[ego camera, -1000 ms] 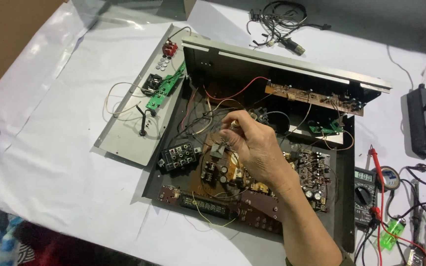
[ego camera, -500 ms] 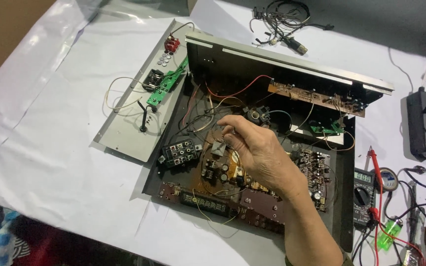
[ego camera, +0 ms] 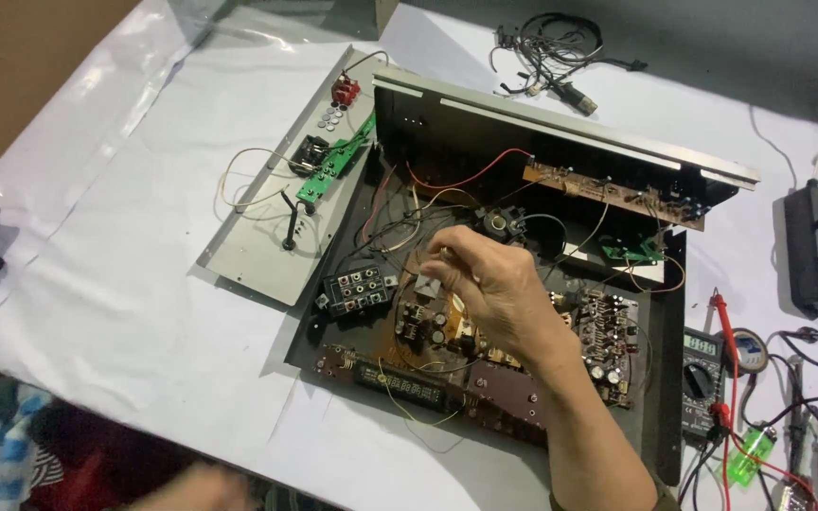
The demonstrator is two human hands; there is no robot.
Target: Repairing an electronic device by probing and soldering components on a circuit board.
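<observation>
- Far left: white sheet (ego camera: 115, 284) over the table, detached grey panel (ego camera: 272, 237) lying flat, small green board (ego camera: 335, 170) and loose wires on it.
- Centre: open black chassis (ego camera: 660, 416), brown circuit boards inside, red wire arcing across.
- Right hand (ego camera: 489, 293) over the middle board (ego camera: 433, 326), fingertips pinched; what they grip, too small to tell.
- Right: multimeter (ego camera: 700, 364), black power strip (ego camera: 816, 251).
- Left hand out of view.
</observation>
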